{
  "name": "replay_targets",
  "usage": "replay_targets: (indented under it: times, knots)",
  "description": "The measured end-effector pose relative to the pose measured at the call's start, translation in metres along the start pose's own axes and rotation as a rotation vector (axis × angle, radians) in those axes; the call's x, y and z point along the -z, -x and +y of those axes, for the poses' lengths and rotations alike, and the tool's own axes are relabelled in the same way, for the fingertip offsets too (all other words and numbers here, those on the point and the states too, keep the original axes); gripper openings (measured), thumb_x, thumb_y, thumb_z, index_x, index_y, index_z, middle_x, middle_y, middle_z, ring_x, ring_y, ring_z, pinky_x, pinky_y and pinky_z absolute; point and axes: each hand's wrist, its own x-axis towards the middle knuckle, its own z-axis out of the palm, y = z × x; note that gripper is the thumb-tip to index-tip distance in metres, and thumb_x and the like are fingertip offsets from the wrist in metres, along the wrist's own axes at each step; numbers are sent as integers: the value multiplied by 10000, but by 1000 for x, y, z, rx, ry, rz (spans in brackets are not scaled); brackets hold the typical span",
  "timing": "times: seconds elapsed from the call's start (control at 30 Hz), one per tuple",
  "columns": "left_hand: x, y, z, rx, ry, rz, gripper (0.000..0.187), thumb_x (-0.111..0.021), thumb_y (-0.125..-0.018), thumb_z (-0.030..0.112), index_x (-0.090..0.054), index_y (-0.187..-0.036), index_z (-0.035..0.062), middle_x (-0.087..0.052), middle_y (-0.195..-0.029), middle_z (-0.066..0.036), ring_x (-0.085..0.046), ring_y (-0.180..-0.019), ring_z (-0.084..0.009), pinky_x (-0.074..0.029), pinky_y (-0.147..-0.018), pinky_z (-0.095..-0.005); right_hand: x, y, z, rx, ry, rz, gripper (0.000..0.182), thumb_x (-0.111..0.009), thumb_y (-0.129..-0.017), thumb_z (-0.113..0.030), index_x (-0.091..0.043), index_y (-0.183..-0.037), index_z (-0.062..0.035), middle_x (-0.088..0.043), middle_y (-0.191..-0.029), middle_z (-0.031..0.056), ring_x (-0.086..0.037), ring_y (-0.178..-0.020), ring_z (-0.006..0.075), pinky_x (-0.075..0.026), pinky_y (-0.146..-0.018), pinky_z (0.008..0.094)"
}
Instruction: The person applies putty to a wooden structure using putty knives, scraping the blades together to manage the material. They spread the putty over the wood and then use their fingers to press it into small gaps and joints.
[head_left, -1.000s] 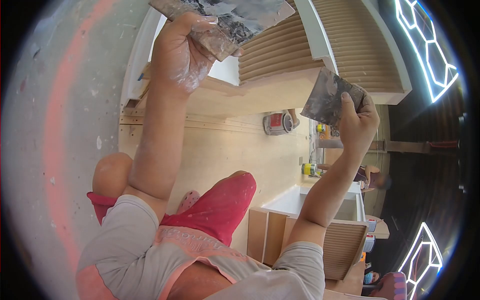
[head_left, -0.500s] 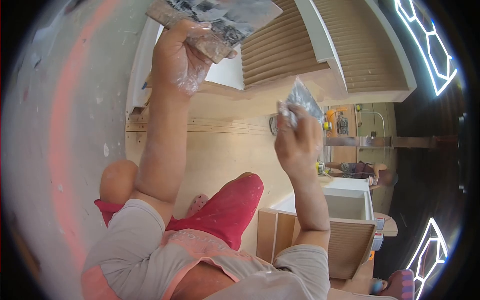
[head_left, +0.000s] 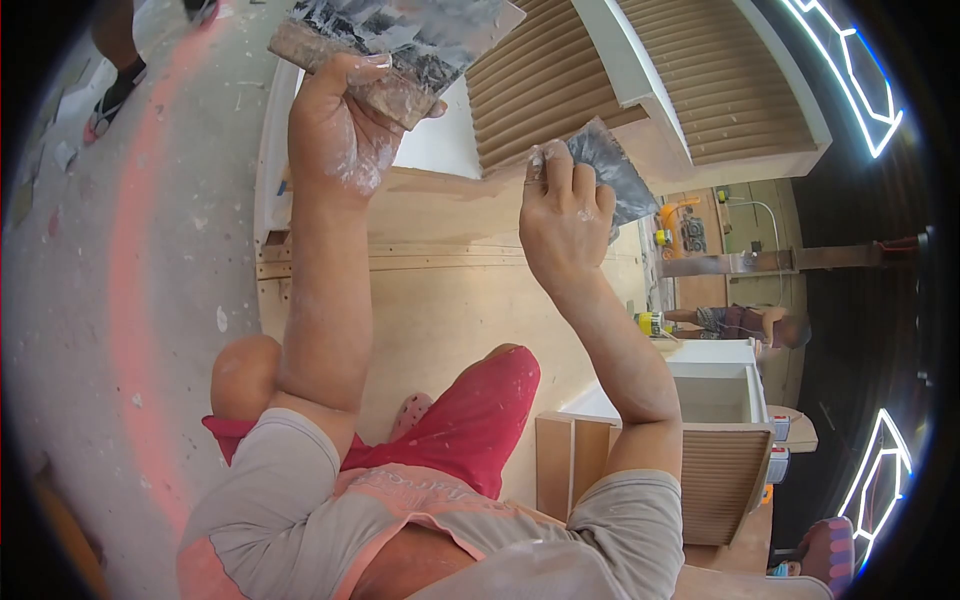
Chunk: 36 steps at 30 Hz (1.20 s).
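Note:
My left hand (head_left: pixel 340 140) grips a smeared palette board (head_left: pixel 425 40) by its wooden edge strip, the thumb lying over the strip. Grey, white and black paste streaks the board's face, and white residue coats my palm and wrist. In my right hand (head_left: pixel 568 215) is a flat metal scraper (head_left: pixel 615 170), its blade smeared grey, with the fingers curled over one edge. The scraper is apart from the board, overlapping the edge of a cabinet with ribbed brown panels (head_left: pixel 545 85) in this view.
A pale wooden panel (head_left: pixel 450 300) lies beyond my knees. Another ribbed cabinet (head_left: pixel 725 480) stands on the right, with cans (head_left: pixel 778 465) beside it. One person (head_left: pixel 740 322) is in the background; another person's foot (head_left: pixel 115 100) is on the grey floor (head_left: pixel 210 290).
My right hand has shifted left and turned, bringing the scraper's face more into view. My left hand and the board have moved slightly left. Another person's feet have appeared at the upper left.

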Motion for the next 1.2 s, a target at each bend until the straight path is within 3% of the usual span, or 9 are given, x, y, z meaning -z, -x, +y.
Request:
replay_targets:
  times: [0.4,0.6,0.7,0.77,0.8,0.87,1.03,1.1,1.2]
  knots:
    - [13,-4,-1,24,-32,8,157,-503,-710,56,-558,-850,9,-609,-755,-87,-590,-671,-212,-454,-563,-362,11,-16,20,-149,23,51,65,-566,-582,-48,-572,-638,-14,-532,-953,68,-441,-656,199,-304,-526,321]
    - [16,-4,-3,70,-57,32,159,-501,-685,25,-549,-836,3,-586,-705,-83,-589,-603,-200,-480,-538,-347,63,-2,28,-158,-117,43,227,-566,-620,4,-587,-846,9,-537,-986,93,-499,-757,236,-379,-609,351]
    - [2,1,-11,156,-206,107,176,-497,-663,8,-535,-834,-7,-566,-670,-78,-579,-562,-174,-483,-517,-301,77,12,42,-641,-753,299,249,-502,-840,-55,-522,-1069,42,-575,-1010,130,-572,-886,227,-482,-732,293]
    - [3,5,-20,193,-288,90,214,-502,-643,7,-521,-855,-13,-555,-659,-71,-558,-551,-145,-474,-508,-261,82,14,59,-982,-1120,378,246,-473,-843,-2,-496,-1081,59,-558,-1001,111,-543,-894,154,-440,-780,268]
    - [0,8,-22,303,-310,14,259,-517,-639,-4,-507,-896,-26,-554,-708,-75,-559,-608,-145,-479,-555,-266,78,18,69,-989,-1116,382,246,-473,-843,-2,-496,-1081,59,-558,-1001,111,-543,-894,154,-440,-780,268]
    - [-8,14,-31,419,-293,-56,304,-536,-625,-26,-495,-926,-34,-556,-753,-76,-558,-639,-142,-481,-584,-267,67,24,89,-1016,-1718,414,249,-485,-839,-6,-492,-1076,71,-564,-985,117,-562,-852,159,-448,-764,254]
    - [8,4,-23,286,-308,2,244,-530,-643,-7,-502,-883,-39,-557,-717,-100,-564,-606,-174,-486,-555,-291,66,27,90,-1076,-1650,337,274,-532,-812,-2,-499,-1075,66,-582,-957,108,-561,-845,131,-444,-740,226]
    - [18,-2,-14,195,-263,38,222,-528,-651,0,-504,-867,-43,-557,-705,-110,-570,-604,-192,-493,-540,-314,67,25,85,-984,-1309,131,269,-566,-791,-5,-519,-1045,70,-595,-922,97,-555,-815,112,-429,-720,204]
    - [24,-7,-2,126,-147,-95,184,-516,-679,37,-496,-843,-44,-561,-755,-131,-589,-657,-244,-510,-492,-426,63,13,79,-849,-1087,138,229,-580,-774,-15,-553,-991,53,-611,-851,82,-549,-755,92,-422,-686,199]
